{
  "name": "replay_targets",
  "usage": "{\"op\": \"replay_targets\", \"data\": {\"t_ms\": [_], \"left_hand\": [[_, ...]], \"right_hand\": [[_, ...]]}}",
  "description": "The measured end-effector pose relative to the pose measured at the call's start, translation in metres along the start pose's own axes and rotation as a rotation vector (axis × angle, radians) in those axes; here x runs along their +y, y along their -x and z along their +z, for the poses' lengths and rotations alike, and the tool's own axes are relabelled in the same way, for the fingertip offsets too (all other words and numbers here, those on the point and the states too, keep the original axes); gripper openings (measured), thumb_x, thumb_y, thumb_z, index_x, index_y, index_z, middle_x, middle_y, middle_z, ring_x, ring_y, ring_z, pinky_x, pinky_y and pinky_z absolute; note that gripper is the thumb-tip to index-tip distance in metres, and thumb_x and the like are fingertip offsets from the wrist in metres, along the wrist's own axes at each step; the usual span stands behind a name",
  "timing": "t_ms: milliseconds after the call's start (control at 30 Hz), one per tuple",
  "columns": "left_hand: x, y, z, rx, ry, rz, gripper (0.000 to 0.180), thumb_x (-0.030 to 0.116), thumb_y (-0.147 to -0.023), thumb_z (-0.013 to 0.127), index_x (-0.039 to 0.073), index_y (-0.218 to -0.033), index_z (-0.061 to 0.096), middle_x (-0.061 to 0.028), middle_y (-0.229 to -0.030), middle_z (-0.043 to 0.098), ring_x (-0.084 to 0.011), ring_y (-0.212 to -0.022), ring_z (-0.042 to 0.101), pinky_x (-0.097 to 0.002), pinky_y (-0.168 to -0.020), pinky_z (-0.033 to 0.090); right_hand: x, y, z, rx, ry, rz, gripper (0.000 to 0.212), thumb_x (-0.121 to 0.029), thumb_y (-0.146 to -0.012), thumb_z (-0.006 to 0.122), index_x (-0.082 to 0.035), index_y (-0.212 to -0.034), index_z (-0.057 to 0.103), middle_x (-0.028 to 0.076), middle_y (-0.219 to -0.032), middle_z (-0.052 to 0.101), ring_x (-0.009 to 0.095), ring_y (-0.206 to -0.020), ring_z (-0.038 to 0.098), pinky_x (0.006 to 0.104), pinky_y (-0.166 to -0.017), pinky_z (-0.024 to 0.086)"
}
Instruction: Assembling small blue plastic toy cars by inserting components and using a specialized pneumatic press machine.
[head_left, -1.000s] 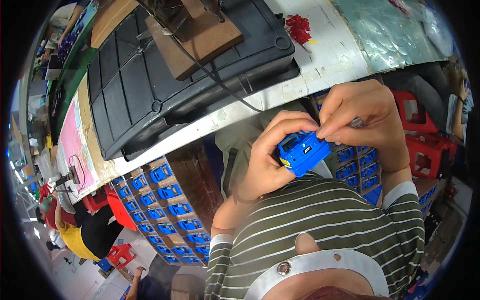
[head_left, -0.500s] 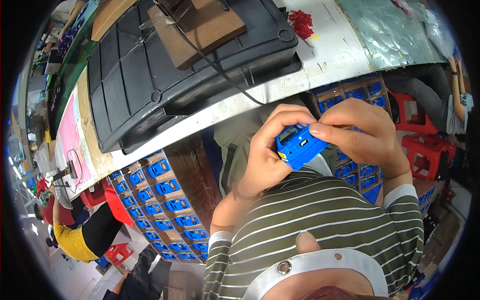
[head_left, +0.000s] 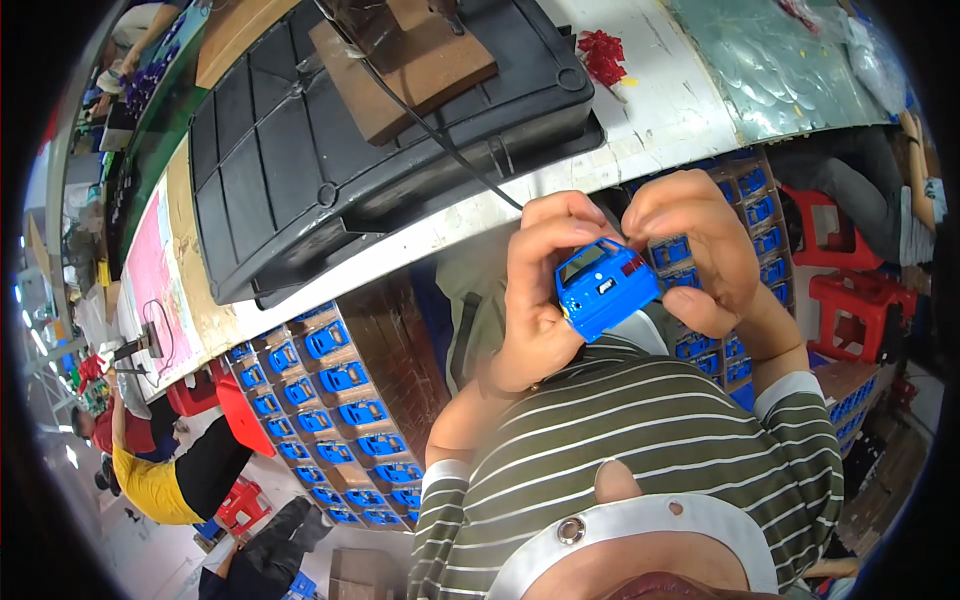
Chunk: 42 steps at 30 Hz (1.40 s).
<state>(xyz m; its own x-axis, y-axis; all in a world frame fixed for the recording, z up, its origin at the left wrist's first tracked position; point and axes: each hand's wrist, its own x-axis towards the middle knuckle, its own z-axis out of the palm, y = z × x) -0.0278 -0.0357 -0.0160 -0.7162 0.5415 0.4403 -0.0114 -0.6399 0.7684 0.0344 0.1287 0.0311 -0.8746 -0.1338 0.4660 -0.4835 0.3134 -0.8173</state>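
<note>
While the left hand [head_left: 537, 290] gripped a blue car shell [head_left: 604, 300] by its left end, just before the striped shirt [head_left: 640, 430], the right hand [head_left: 712, 238] curved beside the other end, its thumb parted from the fingers. I couldn't tell whether a fingertip touched the red patch [head_left: 631, 266] there. Trays [head_left: 385, 345] of similar shells [head_left: 362, 412] stood at either side, and a black crate [head_left: 262, 185] lay on the white table [head_left: 660, 110].

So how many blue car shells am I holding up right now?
1: the blue car shell, in your left hand, your right hand beside it. More shells sit in divided boxes at either side, some possibly hidden.
</note>
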Motion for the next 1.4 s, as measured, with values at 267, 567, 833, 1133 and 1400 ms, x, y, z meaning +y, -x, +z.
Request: {"op": "replay_targets", "data": {"t_ms": [267, 567, 833, 1133, 1400], "left_hand": [[-0.001, 0.001, -0.004, 0.109, -0.191, 0.056, 0.036, 0.005, -0.082, 0.061, 0.010, -0.113, 0.044, -0.0132, -0.114, 0.042, -0.0228, -0.100, 0.050, -0.0350, -0.085, 0.046], [0.025, -0.018, -0.012, 0.012, -0.357, -0.090, 0.049, 0.007, -0.071, 0.061, 0.001, -0.118, 0.048, -0.0146, -0.115, 0.041, -0.0237, -0.106, 0.044, -0.0339, -0.092, 0.037], [0.033, -0.030, -0.008, 0.326, -0.069, -0.221, 0.057, 0.024, -0.090, 0.056, -0.001, -0.134, 0.031, -0.0113, -0.115, 0.054, -0.0199, -0.102, 0.057, -0.0297, -0.088, 0.045], [0.051, -0.077, 0.000, 0.442, 0.270, -0.508, 0.045, 0.037, -0.098, 0.035, 0.001, -0.123, 0.044, -0.0101, -0.114, 0.056, -0.0223, -0.100, 0.060, -0.0317, -0.084, 0.051], [0.060, -0.089, -0.015, 0.378, 0.465, -0.639, 0.046, 0.040, -0.098, 0.031, 0.005, -0.122, 0.045, -0.0115, -0.117, 0.053, -0.0238, -0.103, 0.058, -0.0351, -0.084, 0.051]], "right_hand": [[0.017, 0.025, 0.042, -0.043, -0.145, 0.470, 0.105, -0.023, -0.060, 0.084, -0.004, -0.140, 0.019, 0.017, -0.134, 0.037, 0.027, -0.119, 0.043, 0.0382, -0.098, 0.036], [0.010, 0.029, 0.056, 0.147, 0.011, 0.436, 0.085, -0.009, -0.062, 0.078, -0.002, -0.128, 0.024, 0.017, -0.114, 0.044, 0.023, -0.106, 0.049, 0.0336, -0.091, 0.041], [-0.027, -0.002, 0.021, 0.180, 0.040, 0.409, 0.076, -0.009, -0.061, 0.082, -0.002, -0.124, 0.040, 0.015, -0.122, 0.039, 0.025, -0.115, 0.044, 0.0351, -0.093, 0.039], [-0.013, -0.053, 0.009, 0.408, 0.155, 0.170, 0.070, -0.007, -0.063, 0.077, 0.002, -0.122, 0.039, 0.017, -0.120, 0.045, 0.024, -0.107, 0.051, 0.0334, -0.089, 0.042], [-0.005, -0.094, 0.010, 0.414, -0.047, 0.059, 0.070, -0.006, -0.070, 0.066, -0.003, -0.127, 0.026, 0.026, -0.126, 0.041, 0.030, -0.115, 0.049, 0.0403, -0.097, 0.041]]}}
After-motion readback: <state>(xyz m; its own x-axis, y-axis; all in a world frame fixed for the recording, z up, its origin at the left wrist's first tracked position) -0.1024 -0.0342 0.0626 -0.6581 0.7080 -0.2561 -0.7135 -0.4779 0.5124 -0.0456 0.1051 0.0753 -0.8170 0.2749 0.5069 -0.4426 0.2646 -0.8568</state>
